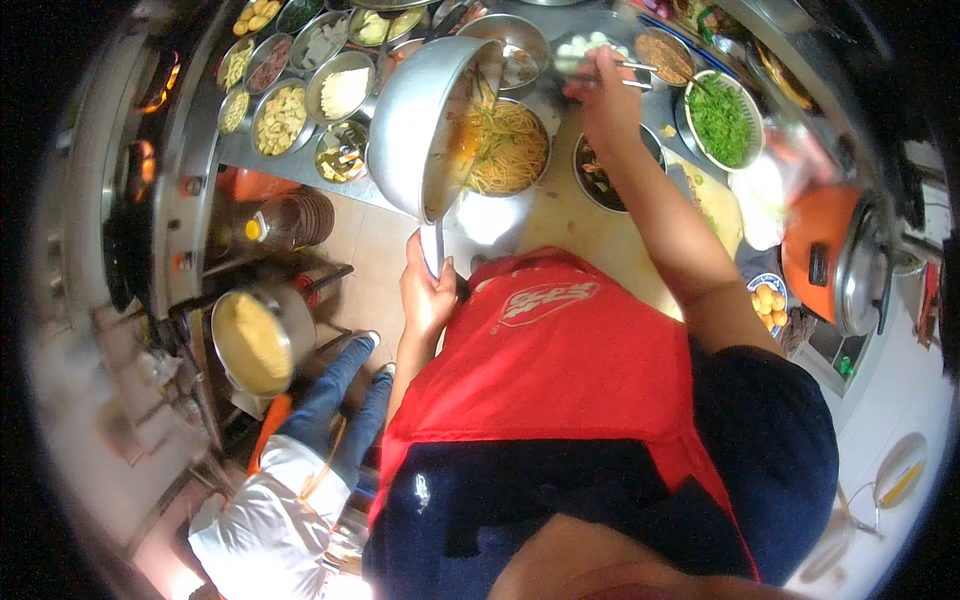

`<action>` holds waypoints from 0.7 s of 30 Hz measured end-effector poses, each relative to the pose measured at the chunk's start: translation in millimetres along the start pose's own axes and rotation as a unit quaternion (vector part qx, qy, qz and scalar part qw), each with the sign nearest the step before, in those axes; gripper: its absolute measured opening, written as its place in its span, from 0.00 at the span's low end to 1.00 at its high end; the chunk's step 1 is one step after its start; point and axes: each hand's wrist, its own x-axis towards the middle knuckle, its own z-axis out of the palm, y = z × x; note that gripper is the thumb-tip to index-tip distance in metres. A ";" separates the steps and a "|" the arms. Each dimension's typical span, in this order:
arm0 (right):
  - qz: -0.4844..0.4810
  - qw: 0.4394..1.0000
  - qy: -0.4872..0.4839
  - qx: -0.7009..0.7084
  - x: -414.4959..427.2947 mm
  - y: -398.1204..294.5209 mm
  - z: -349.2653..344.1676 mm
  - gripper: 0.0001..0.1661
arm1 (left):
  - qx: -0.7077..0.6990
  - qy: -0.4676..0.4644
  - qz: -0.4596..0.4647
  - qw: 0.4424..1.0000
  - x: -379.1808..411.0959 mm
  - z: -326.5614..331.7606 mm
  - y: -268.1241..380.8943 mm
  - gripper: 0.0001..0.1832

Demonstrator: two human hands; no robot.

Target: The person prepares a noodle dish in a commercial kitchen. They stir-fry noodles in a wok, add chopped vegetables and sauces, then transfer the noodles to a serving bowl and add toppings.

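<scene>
My left hand (427,292) grips the handle of a deep metal pan (401,120), tipped on its side with its mouth to the right. Orange broth (463,139) shows at the pan's lower lip, against a bowl of noodles (517,150) topped with green shreds. In my right hand (607,94) is a pair of metal chopsticks (637,66), raised above the counter near a bowl of white, egg-like rounds (596,39). Beneath my right forearm stands a bowl with dark contents (596,184), partly hidden.
Several metal bowls of chopped ingredients (279,120) crowd the counter's left. Chopped greens (718,120) fill a white basket at right, beyond a bowl of brown crumbs (664,56). An orange pot (817,251) stands farther right. A person in white (262,517) is at lower left, near a pot (251,345).
</scene>
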 end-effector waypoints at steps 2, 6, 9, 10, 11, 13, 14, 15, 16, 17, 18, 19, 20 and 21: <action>0.008 0.996 0.057 0.063 9.4 12.3 -3.4 0.13 | -0.029 -0.006 0.018 0.999 0.9 0.5 5.5 0.25; 0.136 0.983 0.109 -0.054 1.9 35.6 -43.2 0.13 | 0.001 -0.006 0.027 1.000 4.8 -3.1 15.0 0.26; 0.093 0.994 0.061 -0.001 3.7 16.3 -38.1 0.13 | 0.039 0.018 0.069 0.997 7.5 -0.4 7.4 0.26; 0.057 0.995 0.070 0.047 3.6 7.1 -29.5 0.14 | 0.040 0.012 0.062 0.997 6.7 -0.4 8.1 0.26; 0.035 0.994 0.088 0.061 5.9 8.9 -29.6 0.14 | 0.041 0.007 0.054 0.998 5.8 -0.8 10.1 0.26; -0.013 0.988 0.126 0.090 12.5 11.4 -30.9 0.14 | 0.043 0.001 0.044 0.998 5.1 -0.7 13.6 0.26; 0.006 0.992 0.102 0.080 6.7 21.7 -41.6 0.13 | 0.045 0.002 0.037 0.998 4.4 0.1 14.7 0.26; 0.053 0.993 0.102 0.026 2.0 26.4 -50.7 0.13 | 0.046 0.004 0.031 0.998 5.7 -0.1 15.4 0.26; 0.102 0.990 0.098 -0.029 -3.4 27.6 -59.9 0.12 | 0.053 0.014 0.043 0.998 6.1 1.1 15.5 0.26; 0.149 0.981 0.093 -0.085 -6.2 28.5 -66.8 0.12 | 0.060 0.024 0.055 0.996 7.2 2.1 15.5 0.26; 0.139 0.985 0.091 -0.054 -8.9 23.9 -64.8 0.12 | 0.067 0.035 0.063 0.995 4.0 3.6 14.1 0.26; 0.110 0.991 0.075 -0.009 -8.5 18.5 -57.3 0.13 | 0.064 0.040 0.060 0.995 2.1 4.5 17.5 0.26; 0.082 0.994 0.060 0.036 -8.4 13.9 -47.3 0.13 | 0.062 0.044 0.058 0.995 -0.1 5.4 22.9 0.26; 0.049 0.994 0.044 0.083 -7.2 10.2 -40.0 0.13 | 0.059 0.050 0.060 0.995 -0.1 6.2 26.8 0.26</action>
